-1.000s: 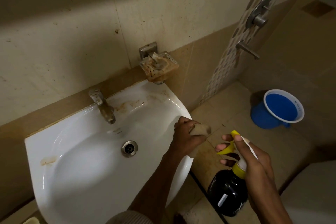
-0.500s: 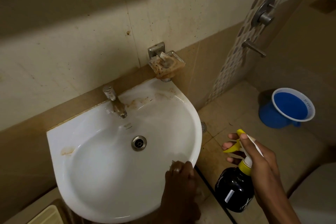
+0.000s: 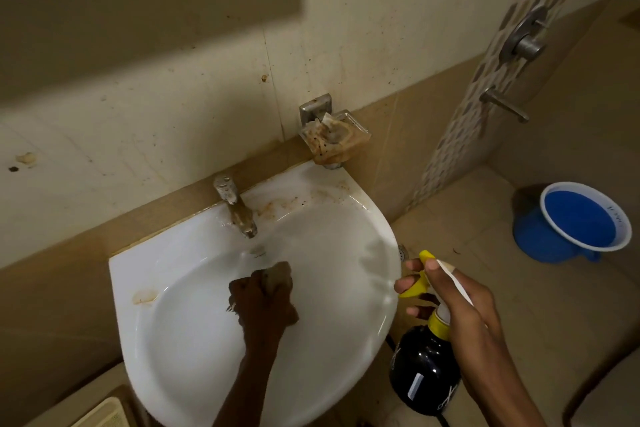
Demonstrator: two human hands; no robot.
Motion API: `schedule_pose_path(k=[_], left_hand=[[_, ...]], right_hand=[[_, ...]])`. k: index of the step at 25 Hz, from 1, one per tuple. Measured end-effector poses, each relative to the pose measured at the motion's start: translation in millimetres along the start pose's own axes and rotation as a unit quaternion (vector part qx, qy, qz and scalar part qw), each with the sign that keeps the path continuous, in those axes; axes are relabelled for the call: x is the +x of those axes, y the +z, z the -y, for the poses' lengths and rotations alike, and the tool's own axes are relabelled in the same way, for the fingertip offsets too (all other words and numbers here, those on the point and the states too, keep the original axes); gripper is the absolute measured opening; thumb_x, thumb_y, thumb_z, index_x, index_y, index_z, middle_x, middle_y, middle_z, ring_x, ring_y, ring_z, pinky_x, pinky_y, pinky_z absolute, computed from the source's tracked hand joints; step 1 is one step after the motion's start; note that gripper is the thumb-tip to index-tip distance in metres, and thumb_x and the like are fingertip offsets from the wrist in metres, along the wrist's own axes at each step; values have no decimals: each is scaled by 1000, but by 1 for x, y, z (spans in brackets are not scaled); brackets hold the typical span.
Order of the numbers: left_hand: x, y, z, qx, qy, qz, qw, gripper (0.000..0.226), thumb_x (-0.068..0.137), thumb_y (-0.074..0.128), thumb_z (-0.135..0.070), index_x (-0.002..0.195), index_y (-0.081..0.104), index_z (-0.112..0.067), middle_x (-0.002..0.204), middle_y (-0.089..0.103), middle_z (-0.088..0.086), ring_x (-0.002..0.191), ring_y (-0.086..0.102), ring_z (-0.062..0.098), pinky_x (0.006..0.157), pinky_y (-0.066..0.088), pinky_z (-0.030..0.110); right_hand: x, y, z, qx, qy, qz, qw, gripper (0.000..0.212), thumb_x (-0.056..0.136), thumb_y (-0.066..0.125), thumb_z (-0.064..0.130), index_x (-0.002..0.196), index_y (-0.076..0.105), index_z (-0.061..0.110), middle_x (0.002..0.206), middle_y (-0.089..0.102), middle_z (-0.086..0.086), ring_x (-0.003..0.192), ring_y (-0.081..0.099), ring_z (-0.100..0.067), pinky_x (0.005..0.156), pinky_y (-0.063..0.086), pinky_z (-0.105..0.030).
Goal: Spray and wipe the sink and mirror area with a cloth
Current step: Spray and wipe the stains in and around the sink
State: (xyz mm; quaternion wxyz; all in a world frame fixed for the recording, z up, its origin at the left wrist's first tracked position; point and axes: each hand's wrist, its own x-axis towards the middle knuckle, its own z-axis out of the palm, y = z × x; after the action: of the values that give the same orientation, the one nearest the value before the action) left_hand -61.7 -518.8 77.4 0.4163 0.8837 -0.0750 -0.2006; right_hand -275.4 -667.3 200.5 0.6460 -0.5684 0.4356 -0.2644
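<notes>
Down inside the white sink (image 3: 194, 340), just below the tap (image 3: 239, 210), the left hand (image 3: 263, 302) is fisted around a brownish cloth (image 3: 277, 276) pressed to the basin wall — while beyond the sink's right rim the right hand (image 3: 460, 302) grips a black spray bottle (image 3: 424, 369) upright, fingers on its yellow trigger (image 3: 414, 288).

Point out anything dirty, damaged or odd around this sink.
Brown stains streak the sink ledge right of the tap, with another patch at its left rim. The wall-mounted soap dish is caked in brown grime. Dark specks dot the wall tiles.
</notes>
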Motion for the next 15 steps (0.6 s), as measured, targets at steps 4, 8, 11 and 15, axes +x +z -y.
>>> schedule_pose_path(k=[4, 8, 11, 15], left_hand=[[25, 44, 16, 43, -78, 10, 996, 45, 87, 57, -49, 122, 55, -20, 123, 51, 15, 99, 60, 29, 94, 46, 39], [30, 58, 21, 69, -9, 61, 996, 47, 90, 63, -32, 133, 47, -20, 130, 38, 14, 110, 51, 33, 83, 34, 31], [38, 60, 33, 41, 26, 160, 986, 33, 83, 60, -63, 105, 59, -38, 86, 68, 14, 79, 66, 31, 78, 54, 43], [11, 38, 24, -66, 89, 267, 957, 48, 74, 76, -53, 96, 70, -10, 79, 70, 4, 51, 64, 35, 45, 49, 38]], right_hand=[[7, 11, 2, -7, -5, 23, 1000, 65, 70, 67, 82, 94, 84, 24, 92, 82, -8, 86, 79, -25, 69, 62, -36], [12, 1, 1, -7, 8, 10, 1000, 43, 94, 56, 44, 96, 81, 9, 90, 82, -12, 85, 77, -27, 71, 59, -37], [14, -1, -1, -4, 23, 1, 1000, 37, 102, 54, 31, 93, 80, 8, 88, 81, -13, 80, 76, -21, 67, 61, -30], [13, 3, -6, -10, 25, 2, 1000, 35, 103, 53, 33, 98, 80, 11, 89, 81, -14, 80, 76, -20, 68, 61, -30]])
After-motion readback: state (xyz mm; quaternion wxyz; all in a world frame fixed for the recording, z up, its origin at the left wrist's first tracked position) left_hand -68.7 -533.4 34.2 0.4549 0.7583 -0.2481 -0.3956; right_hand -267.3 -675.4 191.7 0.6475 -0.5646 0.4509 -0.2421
